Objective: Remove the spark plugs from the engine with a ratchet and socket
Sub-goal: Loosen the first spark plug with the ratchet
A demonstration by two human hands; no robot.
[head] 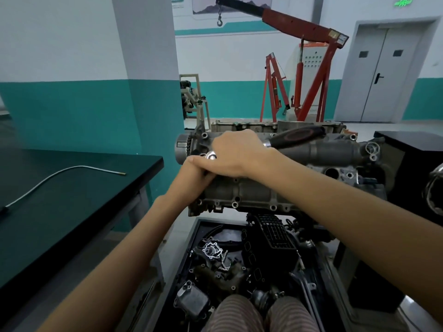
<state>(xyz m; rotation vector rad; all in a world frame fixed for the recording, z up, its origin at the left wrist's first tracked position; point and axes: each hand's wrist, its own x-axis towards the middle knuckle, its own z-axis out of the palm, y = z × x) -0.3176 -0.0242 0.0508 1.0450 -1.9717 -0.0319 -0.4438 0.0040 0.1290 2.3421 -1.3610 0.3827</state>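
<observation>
The grey engine (251, 192) sits on a stand in front of me, its top face toward me. A ratchet lies across it; its chrome head (211, 156) peeks out under my right hand (236, 153), and its black and red handle (297, 137) points right. My right hand covers the head with fingers curled over it. My left hand (193, 174) reaches up from below and tucks under the right hand, so its fingers are hidden. Socket and spark plugs are out of sight.
A black bench (72, 212) with a bent metal tube (60, 174) stands to the left. Below the engine a black tray (199, 226) holds several removed engine parts. A red engine crane (309, 75) stands behind, a dark cabinet (412, 149) to the right.
</observation>
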